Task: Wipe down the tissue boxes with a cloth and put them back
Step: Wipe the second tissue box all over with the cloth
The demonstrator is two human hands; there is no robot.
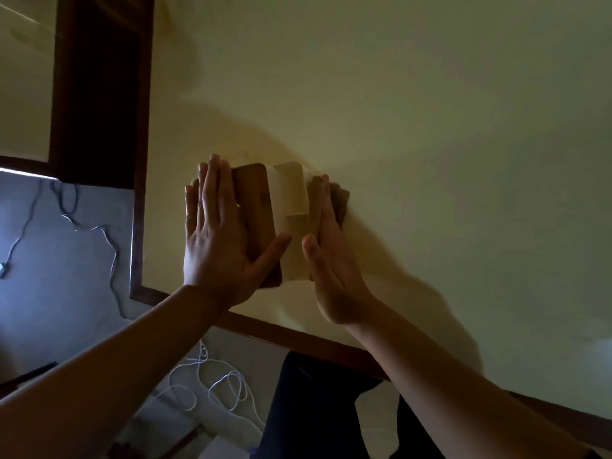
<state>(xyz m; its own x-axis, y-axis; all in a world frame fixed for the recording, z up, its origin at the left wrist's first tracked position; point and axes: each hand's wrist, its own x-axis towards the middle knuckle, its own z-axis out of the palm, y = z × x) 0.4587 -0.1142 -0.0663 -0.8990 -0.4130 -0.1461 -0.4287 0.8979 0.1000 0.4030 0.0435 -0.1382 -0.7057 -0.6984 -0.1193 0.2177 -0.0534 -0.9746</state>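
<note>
A tissue box (261, 207) with a dark wooden lid and a cream body stands on the pale table (430, 160), near its left edge. My left hand (218, 233) lies flat with straight fingers on the wooden lid, thumb spread towards the cream side. My right hand (331, 256) presses flat against the box's right side, fingers straight along it. A dark patch (341, 200) shows beyond my right fingertips; I cannot tell whether it is a cloth or a shadow.
The table has a dark wooden rim (298, 336) running along its near and left edges. White cables (215, 389) lie on the floor below, and a dark cable (69, 207) trails on the grey floor at left. A dark wooden frame (99, 94) stands at upper left.
</note>
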